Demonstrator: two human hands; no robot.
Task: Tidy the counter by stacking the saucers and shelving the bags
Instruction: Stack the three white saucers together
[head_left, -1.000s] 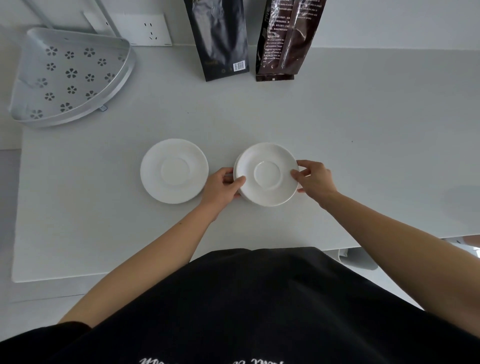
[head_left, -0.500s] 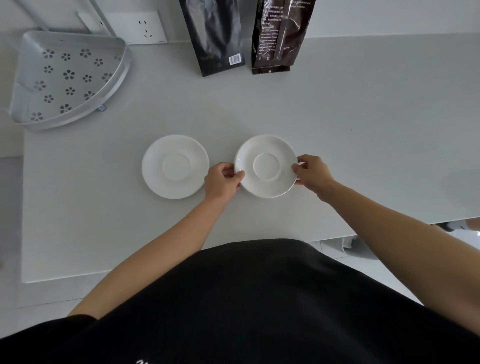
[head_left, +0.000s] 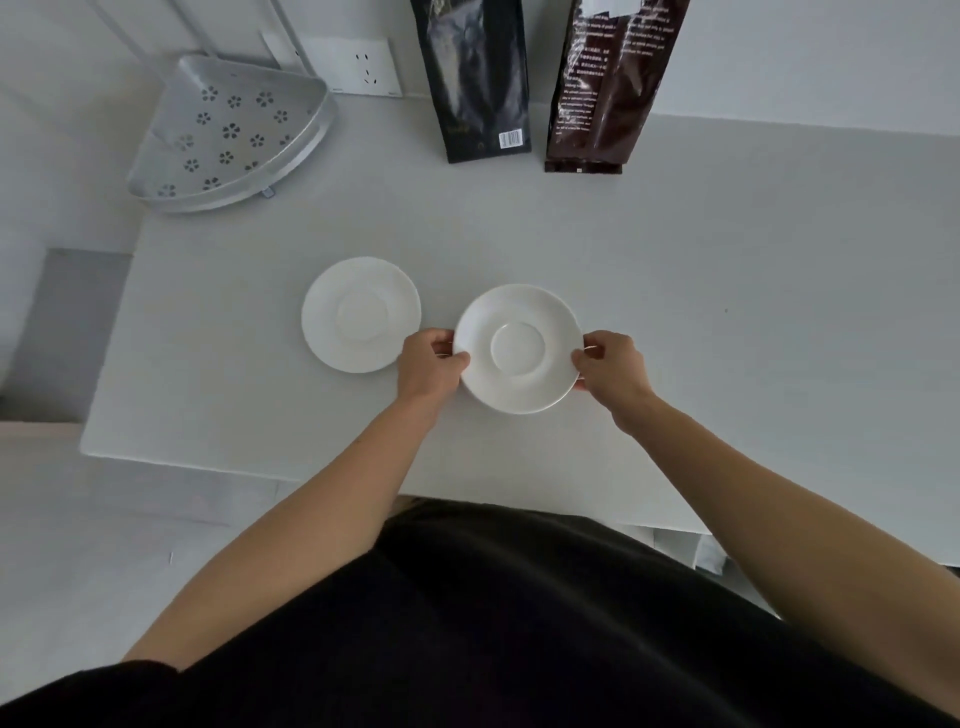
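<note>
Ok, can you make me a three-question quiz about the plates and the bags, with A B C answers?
1. Where is the saucer that nobody is touching?
A. To the left of the held one
B. Inside the metal shelf
C. Behind the bags

2. How many bags stand at the back of the counter?
A. One
B. Two
C. Four

3. What is happening with the right-hand saucer?
A. It lies upside down
B. It is broken
C. Both hands grip its edges

Answers:
1 A: the free saucer lies flat on the counter, left of the held saucer.
2 B: a black bag and a brown bag stand side by side near the wall.
3 C: the left hand and the right hand each hold one side of its rim.
</note>
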